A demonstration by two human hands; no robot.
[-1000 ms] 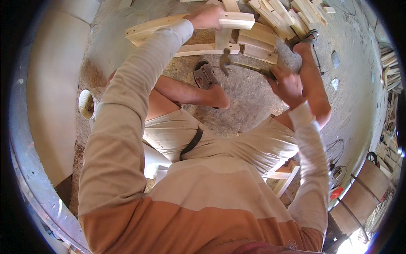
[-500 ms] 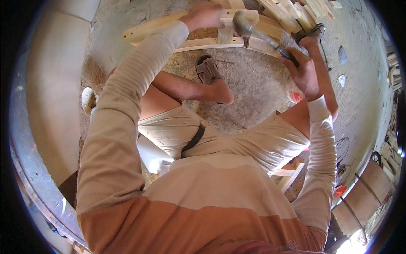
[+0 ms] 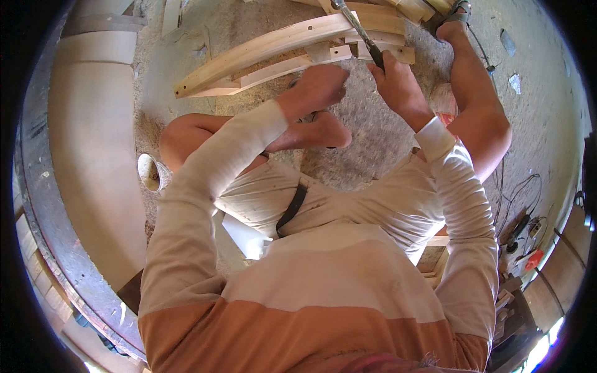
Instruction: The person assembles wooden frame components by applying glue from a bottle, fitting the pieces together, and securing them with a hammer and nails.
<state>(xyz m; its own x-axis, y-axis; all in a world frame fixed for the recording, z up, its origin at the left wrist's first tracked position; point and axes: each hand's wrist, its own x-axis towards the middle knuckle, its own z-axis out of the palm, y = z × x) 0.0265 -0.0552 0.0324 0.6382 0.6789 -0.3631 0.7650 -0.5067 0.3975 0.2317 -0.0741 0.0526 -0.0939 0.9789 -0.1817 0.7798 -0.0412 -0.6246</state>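
Observation:
My right hand (image 3: 401, 84) is closed round the black grip of a hammer (image 3: 359, 28). Its metal shaft slants up and left across the end of a curved wooden frame (image 3: 267, 45), and the head is cut off by the picture's top edge. My left hand (image 3: 320, 87) has curled fingers and hovers just on the near side of the frame, apart from it; whatever it may hold is hidden. The frame, made of pale curved rails joined by short blocks, lies on the floor beyond my feet. Dark holes show near the rail ends.
More pale timber (image 3: 413, 9) lies at the far right. A large board (image 3: 93, 155) stretches along the left, with a white cup-like container (image 3: 152, 173) beside it. Cables and a black-handled tool (image 3: 519, 230) are on the right. My bare legs flank the work.
My left hand has come off the frame and drawn nearer to me, its fingers curled. My right hand has moved left with the hammer, now more upright. The view has shifted slightly.

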